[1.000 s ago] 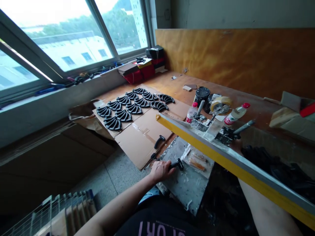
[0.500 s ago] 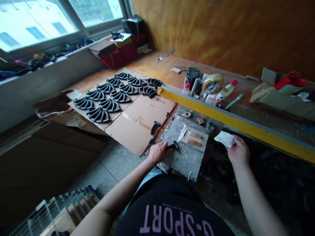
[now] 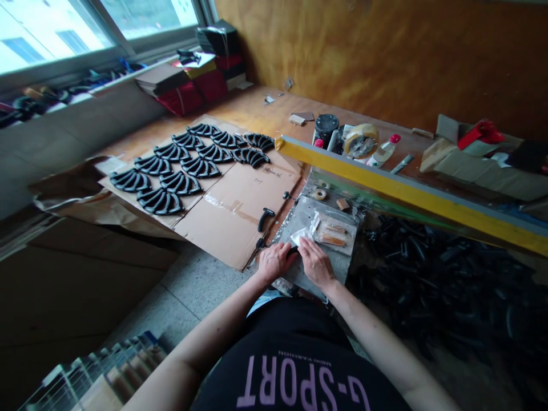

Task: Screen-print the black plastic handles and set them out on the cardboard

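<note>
My left hand (image 3: 272, 264) is closed around a black curved handle (image 3: 293, 250), most of it hidden by my fingers. My right hand (image 3: 317, 264) holds a folded white cloth (image 3: 301, 235) against the far end of that handle. Both hands are close together above a stained grey board (image 3: 300, 212). On the board, beside the right hand, is a clear bag (image 3: 331, 231) with thin tan pieces in it. Another black curved handle (image 3: 266, 217) lies by itself at the cardboard's near edge.
Fanned black handles (image 3: 160, 202) lie in rows on the cardboard sheet (image 3: 226, 228). A yellow bar (image 3: 385, 182) crosses the bench, with a heap of black parts (image 3: 428, 279) below it. Behind stand a tape roll (image 3: 362, 140) and a red-capped bottle (image 3: 384, 151).
My right hand has swung left with the white cloth, from beyond the board to the handle in my left hand. The left hand keeps its hold. The view has shifted slightly.
</note>
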Demonstrator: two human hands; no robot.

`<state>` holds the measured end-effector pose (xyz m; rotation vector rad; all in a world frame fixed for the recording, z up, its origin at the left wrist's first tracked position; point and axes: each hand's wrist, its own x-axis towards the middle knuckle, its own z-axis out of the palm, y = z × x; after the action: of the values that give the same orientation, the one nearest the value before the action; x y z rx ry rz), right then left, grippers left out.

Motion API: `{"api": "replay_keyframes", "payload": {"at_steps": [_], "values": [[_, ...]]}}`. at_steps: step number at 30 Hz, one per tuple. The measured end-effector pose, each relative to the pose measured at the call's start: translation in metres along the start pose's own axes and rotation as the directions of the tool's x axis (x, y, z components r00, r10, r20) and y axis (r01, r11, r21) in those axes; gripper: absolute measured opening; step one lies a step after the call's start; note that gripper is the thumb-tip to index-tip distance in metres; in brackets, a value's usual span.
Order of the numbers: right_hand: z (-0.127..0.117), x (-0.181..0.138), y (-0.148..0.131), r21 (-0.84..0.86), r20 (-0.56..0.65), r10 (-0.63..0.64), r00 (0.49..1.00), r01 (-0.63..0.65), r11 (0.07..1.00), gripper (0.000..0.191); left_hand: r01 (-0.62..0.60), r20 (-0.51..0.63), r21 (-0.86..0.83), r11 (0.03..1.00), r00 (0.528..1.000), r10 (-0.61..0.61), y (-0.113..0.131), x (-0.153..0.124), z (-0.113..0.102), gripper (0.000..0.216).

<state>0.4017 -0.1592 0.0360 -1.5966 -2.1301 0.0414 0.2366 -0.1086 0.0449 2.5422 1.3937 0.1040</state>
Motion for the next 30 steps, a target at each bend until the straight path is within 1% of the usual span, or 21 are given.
{"api": "replay_keyframes", "payload": {"at_steps": [2, 5, 12, 16, 20, 23, 25, 26, 27, 28, 29, 30], "values": [[0.007, -0.001, 0.0, 0.004, 0.031, -0.037, 0.999, 0.037, 0.999, 0.041, 0.004, 0.002, 0.004, 1.0, 1.0, -0.004, 0.0, 0.0, 0.0, 0.034], [0.009, -0.007, 0.003, 0.015, 0.045, -0.032, 0.998, 0.032, 0.999, 0.042, 0.007, 0.002, 0.004, 1.0, 1.0, -0.007, 0.001, -0.001, 0.0, 0.034], [-0.005, -0.036, 0.006, 0.056, 0.097, 0.0, 0.995, -0.005, 0.998, 0.047, 0.0, 0.021, -0.004, 1.0, 1.0, 0.0, 0.002, 0.0, 0.0, 0.033], [-0.011, -0.029, 0.004, 0.086, 0.148, 0.014, 0.989, -0.027, 0.996, 0.049, -0.026, 0.011, -0.009, 1.0, 1.0, 0.026, 0.0, 0.001, -0.002, 0.035], [-0.01, -0.017, 0.002, 0.089, 0.15, 0.033, 0.988, -0.046, 0.995, 0.051, -0.043, 0.01, -0.022, 0.999, 0.999, 0.043, -0.001, 0.001, -0.002, 0.035], [-0.02, -0.026, -0.001, 0.113, 0.169, 0.028, 0.985, -0.048, 0.992, 0.046, -0.042, 0.012, 0.001, 0.999, 0.999, 0.042, 0.0, 0.002, -0.001, 0.035], [-0.037, -0.039, -0.002, 0.166, 0.186, 0.019, 0.982, -0.051, 0.985, 0.039, -0.039, 0.013, 0.021, 0.999, 0.999, 0.039, 0.0, 0.002, -0.001, 0.036], [-0.047, -0.045, -0.002, 0.203, 0.192, 0.039, 0.981, -0.078, 0.976, 0.036, -0.04, 0.013, 0.028, 0.999, 0.999, 0.04, 0.0, 0.003, -0.001, 0.037], [-0.058, -0.05, 0.0, 0.245, 0.192, 0.09, 0.977, -0.136, 0.96, 0.032, -0.042, 0.013, 0.035, 0.999, 0.999, 0.041, 0.0, 0.003, -0.001, 0.037], [-0.07, -0.055, 0.003, 0.292, 0.19, 0.179, 0.965, -0.229, 0.929, 0.029, -0.043, 0.014, 0.04, 0.998, 0.999, 0.043, 0.0, 0.003, 0.0, 0.037], [-0.08, -0.058, 0.009, 0.347, 0.185, 0.295, 0.937, -0.343, 0.873, 0.026, -0.045, 0.014, 0.045, 0.998, 0.999, 0.044, 0.001, 0.003, -0.001, 0.037], [-0.089, -0.06, 0.018, 0.412, 0.178, 0.423, 0.889, -0.457, 0.788, 0.024, -0.047, 0.013, 0.05, 0.998, 0.999, 0.046, 0.001, 0.003, 0.0, 0.037]]}}
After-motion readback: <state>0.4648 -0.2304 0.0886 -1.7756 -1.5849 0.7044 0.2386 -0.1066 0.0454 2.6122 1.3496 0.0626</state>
